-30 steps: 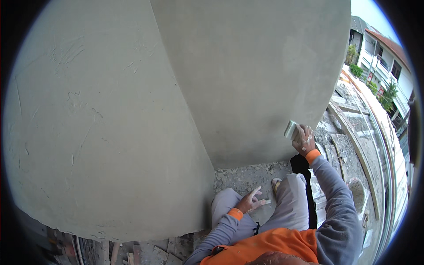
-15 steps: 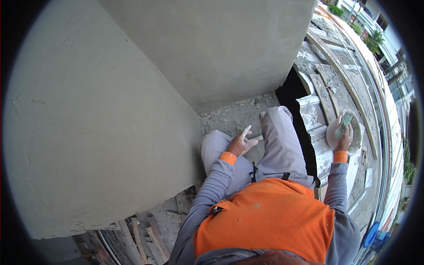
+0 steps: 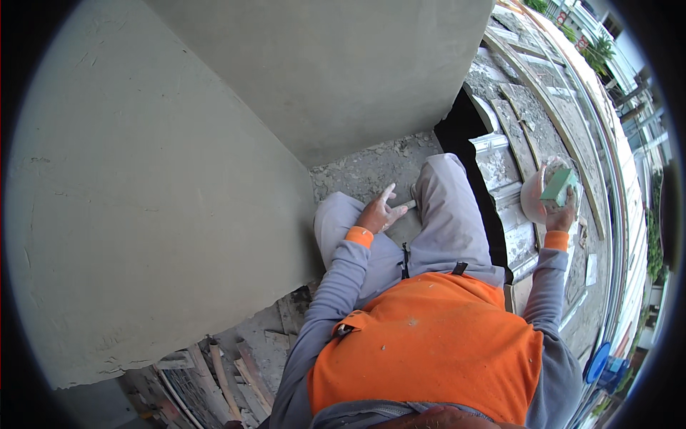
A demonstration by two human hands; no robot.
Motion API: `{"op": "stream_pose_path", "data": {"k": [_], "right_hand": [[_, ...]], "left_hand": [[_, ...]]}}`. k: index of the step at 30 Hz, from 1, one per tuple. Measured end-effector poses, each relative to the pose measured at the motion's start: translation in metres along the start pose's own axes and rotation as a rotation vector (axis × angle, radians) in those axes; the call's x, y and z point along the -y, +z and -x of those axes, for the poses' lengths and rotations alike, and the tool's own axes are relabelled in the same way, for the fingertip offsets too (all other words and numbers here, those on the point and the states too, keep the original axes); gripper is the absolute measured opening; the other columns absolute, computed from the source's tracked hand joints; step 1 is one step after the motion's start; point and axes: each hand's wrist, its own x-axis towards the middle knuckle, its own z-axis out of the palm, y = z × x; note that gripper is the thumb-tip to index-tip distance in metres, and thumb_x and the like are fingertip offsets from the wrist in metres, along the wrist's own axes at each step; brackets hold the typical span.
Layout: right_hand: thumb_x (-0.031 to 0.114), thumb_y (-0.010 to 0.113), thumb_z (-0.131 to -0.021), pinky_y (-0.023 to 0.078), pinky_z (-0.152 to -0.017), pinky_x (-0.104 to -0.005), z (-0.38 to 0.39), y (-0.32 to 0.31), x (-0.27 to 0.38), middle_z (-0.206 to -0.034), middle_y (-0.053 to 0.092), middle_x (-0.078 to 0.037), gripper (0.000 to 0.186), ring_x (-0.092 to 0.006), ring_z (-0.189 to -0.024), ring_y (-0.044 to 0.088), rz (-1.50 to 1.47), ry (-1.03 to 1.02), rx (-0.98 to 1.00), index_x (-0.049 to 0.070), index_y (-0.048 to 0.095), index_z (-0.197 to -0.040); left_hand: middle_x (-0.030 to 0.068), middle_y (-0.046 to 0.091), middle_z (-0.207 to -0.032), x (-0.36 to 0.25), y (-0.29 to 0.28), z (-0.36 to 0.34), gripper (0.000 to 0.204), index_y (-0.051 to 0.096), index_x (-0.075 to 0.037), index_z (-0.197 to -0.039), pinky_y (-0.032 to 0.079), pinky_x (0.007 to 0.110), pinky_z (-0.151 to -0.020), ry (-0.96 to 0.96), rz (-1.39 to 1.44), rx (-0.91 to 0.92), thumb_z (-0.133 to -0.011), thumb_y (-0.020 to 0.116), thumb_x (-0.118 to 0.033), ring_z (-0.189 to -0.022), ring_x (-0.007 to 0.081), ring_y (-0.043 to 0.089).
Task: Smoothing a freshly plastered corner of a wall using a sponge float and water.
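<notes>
Two hands in our view. The right hand (image 3: 559, 213) is closed around a green sponge block (image 3: 558, 184), which sits above the fingers and over the mouth of a pale round bucket (image 3: 533, 200), on the weathered planks (image 3: 532, 121) out to our right. The left hand (image 3: 379, 213) lies on the left thigh with fingers spread; a short pale stick (image 3: 404, 206) shows at its fingertips, but we cannot tell whether it is gripped. Ahead rises the grey plastered wall (image 3: 157, 179), rubble-strewn concrete (image 3: 364, 168) at its foot.
</notes>
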Motion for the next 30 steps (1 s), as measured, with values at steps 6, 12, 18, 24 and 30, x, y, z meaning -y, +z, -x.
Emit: {"op": "stream_pose_path", "data": {"k": [6,12,18,24,30], "right_hand": [[0.032,0.054,-0.097,0.05,-0.094,-0.0453,-0.037,-0.005,-0.009,-0.143,0.045,-0.012,0.053,-0.0306,-0.124,0.052,0.083,0.007,-0.02,0.011,0.04,-0.144],[0.029,0.064,-0.092,0.05,-0.085,-0.0277,-0.124,-0.068,-0.006,-0.115,0.064,-0.013,0.052,-0.0184,-0.102,0.062,0.758,-0.164,0.032,-0.003,0.053,-0.131],[0.031,0.071,-0.084,0.051,-0.085,-0.0349,-0.176,-0.09,-0.017,-0.101,0.07,-0.016,0.056,-0.0266,-0.097,0.066,1.52,-0.365,0.147,-0.001,0.057,-0.128],[0.035,0.073,-0.074,0.048,-0.095,-0.0422,-0.187,-0.092,-0.028,-0.117,0.065,-0.022,0.053,-0.0369,-0.111,0.061,1.873,-0.22,0.17,0.007,0.064,-0.119],[0.032,0.069,-0.075,0.047,-0.098,-0.0431,-0.16,-0.076,-0.049,-0.12,0.063,-0.022,0.047,-0.0373,-0.115,0.059,1.945,-0.171,0.147,0.008,0.066,-0.115]], "left_hand": [[0.0201,0.06,-0.126,0.017,0.001,-0.005,0.083,0.038,-0.003,-0.145,0.052,0.036,-0.081,0.062,-0.083,-0.028,-0.082,0.073,-0.044,-0.083,0.0243,0.065],[0.0208,0.06,-0.126,-0.002,-0.001,-0.007,0.082,0.038,-0.003,-0.144,0.052,0.036,-0.084,-0.029,-0.036,0.026,-0.083,0.071,-0.046,-0.087,0.0274,0.065],[0.0221,0.059,-0.127,0.006,0.001,-0.006,0.079,0.038,-0.003,-0.144,0.049,0.038,-0.092,-0.03,-0.03,0.026,-0.084,0.07,-0.044,-0.107,0.0329,0.062],[0.0205,0.059,-0.125,0.002,0.001,-0.011,0.079,0.039,-0.004,-0.144,0.051,0.037,-0.085,-0.059,-0.047,0.044,-0.084,0.071,-0.043,-0.091,0.0291,0.065],[0.0173,0.06,-0.122,0.008,0.003,-0.011,0.078,0.039,-0.002,-0.144,0.052,0.033,-0.074,-0.095,-0.016,0.005,-0.083,0.074,-0.036,-0.077,0.0199,0.061]]}}
